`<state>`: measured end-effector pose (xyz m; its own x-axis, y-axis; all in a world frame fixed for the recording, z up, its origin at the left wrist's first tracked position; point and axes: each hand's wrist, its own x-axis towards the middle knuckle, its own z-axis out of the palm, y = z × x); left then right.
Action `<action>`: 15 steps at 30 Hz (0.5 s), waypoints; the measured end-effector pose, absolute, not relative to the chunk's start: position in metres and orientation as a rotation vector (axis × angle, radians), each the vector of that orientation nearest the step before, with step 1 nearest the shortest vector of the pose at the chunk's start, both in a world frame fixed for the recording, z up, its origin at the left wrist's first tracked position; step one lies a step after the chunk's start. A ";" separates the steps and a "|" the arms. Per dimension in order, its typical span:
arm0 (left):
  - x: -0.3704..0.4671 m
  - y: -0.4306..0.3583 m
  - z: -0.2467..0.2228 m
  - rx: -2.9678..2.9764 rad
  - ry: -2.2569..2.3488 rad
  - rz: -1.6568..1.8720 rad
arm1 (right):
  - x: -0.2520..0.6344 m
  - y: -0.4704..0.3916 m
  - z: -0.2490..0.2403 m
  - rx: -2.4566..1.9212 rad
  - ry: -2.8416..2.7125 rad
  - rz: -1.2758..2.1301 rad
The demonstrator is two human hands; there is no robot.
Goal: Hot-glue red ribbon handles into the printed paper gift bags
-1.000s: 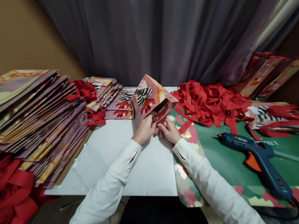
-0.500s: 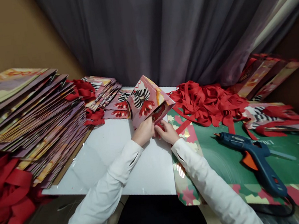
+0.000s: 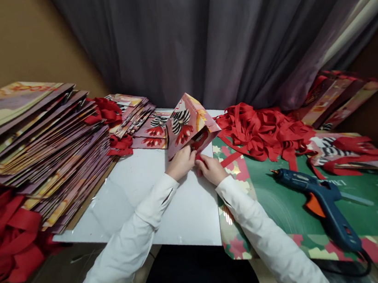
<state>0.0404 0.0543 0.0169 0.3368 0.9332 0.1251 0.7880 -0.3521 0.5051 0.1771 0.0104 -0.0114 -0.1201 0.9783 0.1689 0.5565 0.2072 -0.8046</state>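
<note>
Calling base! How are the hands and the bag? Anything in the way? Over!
Left hand gripping bag. Right hand at its open edge, seemingly pinching red ribbon. Bag tilted, corner up. Glue gun off right, clear of hands.

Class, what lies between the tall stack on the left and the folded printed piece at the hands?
In the head view, from the tall stack to the folded printed piece: red ribbon, a smaller stack, then flat printed pieces.

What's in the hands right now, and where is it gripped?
The left hand grips the folded printed paper by its lower, near edge. The right hand is close beside; whether it pinches anything cannot be told.
</note>
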 end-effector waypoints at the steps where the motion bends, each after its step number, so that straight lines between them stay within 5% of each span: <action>1: 0.039 0.057 0.017 2.246 1.530 0.587 | 0.177 0.006 -0.009 -1.476 -1.803 0.716; 8: 0.029 0.071 0.016 2.204 1.537 0.696 | 0.184 -0.073 0.001 -1.821 -1.991 0.437; 15: 0.025 0.079 0.011 2.156 1.573 0.727 | 0.225 -0.176 0.017 -1.726 -1.836 0.700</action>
